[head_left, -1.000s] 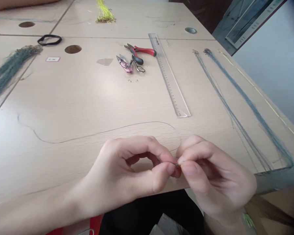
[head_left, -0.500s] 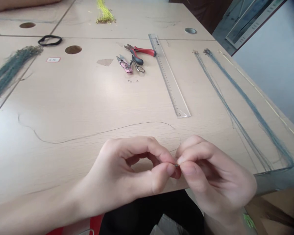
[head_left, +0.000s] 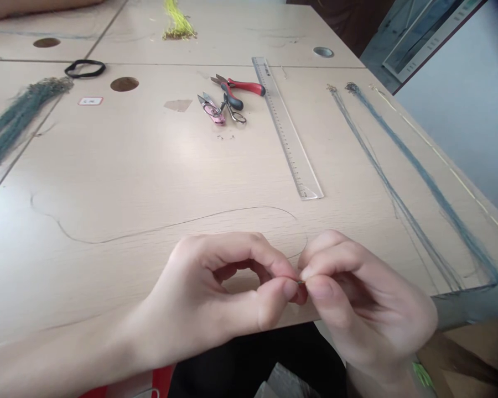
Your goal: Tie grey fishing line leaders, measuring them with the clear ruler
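1. Barely anything has moved since the earlier frame; the left hand [head_left: 216, 290] and right hand [head_left: 367, 298] keep nearly the same pose above the near edge of a pale wooden counter [head_left: 128, 177], with only a slight shift of the whole view.
2. Thumb and forefinger of the left hand are pinched together in a grip on a tiny greenish piece [head_left: 300, 282]; the right hand's grip closes on its other side, fingertips almost meeting; the piece is too small to identify.
3. One thin dark thread [head_left: 249, 208] curves across the counter beyond the hands; a fine loose end [head_left: 306, 243] curls up just behind the fingertips.
4. Farther back lie pliers [head_left: 249, 87] with red and black handles, and small metal scissors [head_left: 232, 113] over a pink-handled tool [head_left: 219, 119]; a clear ruler [head_left: 288, 130] lies just beside them.
5. Two blue-green bundles, one thin [head_left: 384, 177], one thick [head_left: 423, 168], stretch along the right side; another bundle [head_left: 20, 113] lies at far left, near a black band [head_left: 85, 68].
6. Yellow-green strands [head_left: 178, 27] and a tape roll [head_left: 323, 52] sit toward the back; another person's forearm [head_left: 33, 8] rests at top left.
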The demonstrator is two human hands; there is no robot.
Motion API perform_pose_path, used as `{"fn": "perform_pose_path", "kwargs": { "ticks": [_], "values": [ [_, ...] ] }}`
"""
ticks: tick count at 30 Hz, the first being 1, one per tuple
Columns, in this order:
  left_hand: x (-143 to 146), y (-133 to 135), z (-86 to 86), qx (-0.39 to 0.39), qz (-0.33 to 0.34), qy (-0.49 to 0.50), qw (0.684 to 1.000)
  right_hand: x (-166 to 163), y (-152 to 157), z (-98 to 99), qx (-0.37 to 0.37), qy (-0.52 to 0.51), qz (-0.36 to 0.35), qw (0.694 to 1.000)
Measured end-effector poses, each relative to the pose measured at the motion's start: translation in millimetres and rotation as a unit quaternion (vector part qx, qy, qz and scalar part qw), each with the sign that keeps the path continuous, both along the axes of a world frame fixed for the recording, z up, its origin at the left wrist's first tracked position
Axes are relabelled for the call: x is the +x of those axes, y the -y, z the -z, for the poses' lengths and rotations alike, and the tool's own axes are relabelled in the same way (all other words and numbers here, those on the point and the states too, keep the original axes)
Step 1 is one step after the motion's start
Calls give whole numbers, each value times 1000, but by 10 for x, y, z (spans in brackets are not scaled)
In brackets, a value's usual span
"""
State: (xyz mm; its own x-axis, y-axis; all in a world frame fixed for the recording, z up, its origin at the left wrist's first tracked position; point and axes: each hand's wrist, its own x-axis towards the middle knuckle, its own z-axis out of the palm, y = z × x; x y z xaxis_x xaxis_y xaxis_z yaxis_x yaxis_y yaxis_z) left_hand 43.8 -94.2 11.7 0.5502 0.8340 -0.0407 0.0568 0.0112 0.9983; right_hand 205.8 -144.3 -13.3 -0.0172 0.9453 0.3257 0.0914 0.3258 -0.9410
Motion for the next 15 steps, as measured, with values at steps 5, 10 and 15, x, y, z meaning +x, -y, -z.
{"fn": "perform_pose_path", "kwargs": {
  "ticks": [5, 10, 15],
  "values": [
    [-3, -2, 6, 8, 3, -5, 1000, -13, 8, -5, 2, -5, 6, 1000],
    [-13, 9, 0, 1, 5, -5, 1000, -8, -2, 5, -1, -9, -5, 1000],
    [-16, 7, -3, 1, 4, -4, 1000, -11, -1, 3, -1, -10, 6, 1000]
  ]
}}
